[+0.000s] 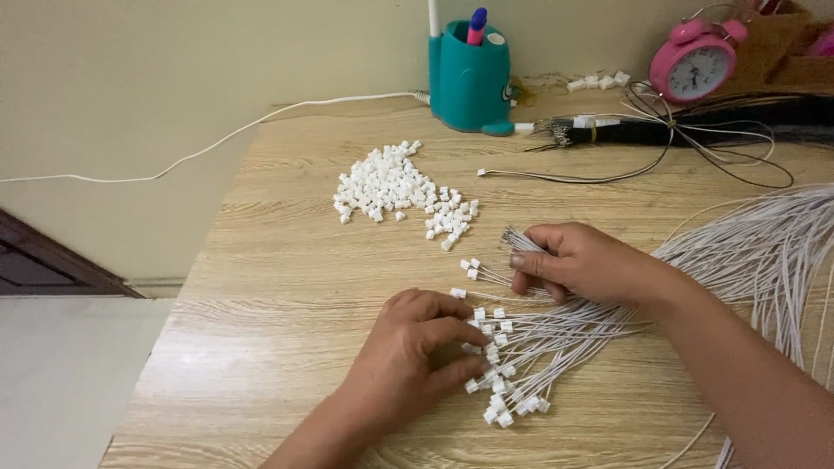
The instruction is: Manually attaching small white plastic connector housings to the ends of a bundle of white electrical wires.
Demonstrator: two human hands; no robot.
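**Two hands sort thin white wires on a wooden table**

The left hand (415,352) lies flat on the table (287,287). Its fingers are curled a little and press down on a fan of white wires with small plugs (508,369) on their ends. It does not pinch any one wire; it just rests on them.

The right hand (580,260) is at about 1 o'clock from the left hand. It is closed around a small bunch of bare-tipped wires (519,239), held between the thumb and the fingers. The tips stick out toward 10 o'clock.

A pile of little white plugs (395,187) sits at 12 o'clock from the left hand, well apart from it. More long white wires (764,252) spread off toward 3 o'clock. At the far edge of the table stand a teal pen holder (469,82), a pink alarm clock (695,65) and a black wire bundle (695,130).

What could go wrong? The wires are thin and lie over each other, so they could get tangled if a hand pulls too fast. The bunch in the right hand could slip out if the grip gets loose. A hard bump could scatter the little plugs.
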